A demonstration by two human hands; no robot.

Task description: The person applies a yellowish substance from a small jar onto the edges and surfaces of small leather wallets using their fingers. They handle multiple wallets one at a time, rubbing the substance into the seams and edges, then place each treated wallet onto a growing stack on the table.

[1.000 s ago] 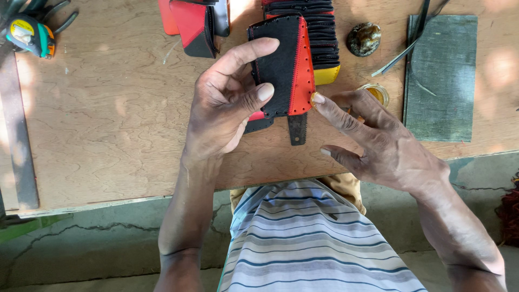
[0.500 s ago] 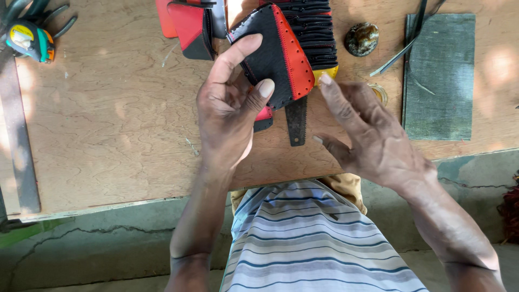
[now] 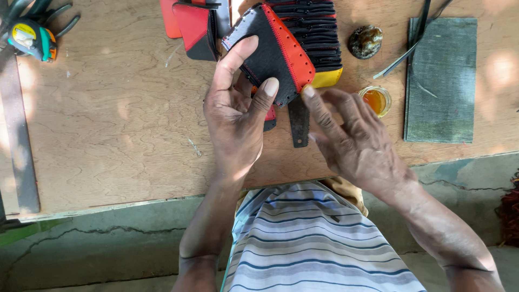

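A: Black-and-red leather piece [image 3: 273, 54], where?
B: Above the plywood board [image 3: 108, 124], left hand [image 3: 235, 121] clamped on it, thumb and fingers pinching its lower edge.
A: Right hand [image 3: 354, 143]?
B: Fingers spread, index tip touching the red edge; holds nothing.
A: Tip?
B: I'd say support near the seam, keep it clear of the glue jar [image 3: 376, 100] and leather stack [image 3: 313, 32].

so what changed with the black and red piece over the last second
The left hand has tilted the black and red leather piece, its top swinging left and its red edge slanting, without loosening its grip. The right hand, fingers open, has slid its fingertips up to the piece's lower right corner. The stack of pieces, glass jar and green mat stayed put.
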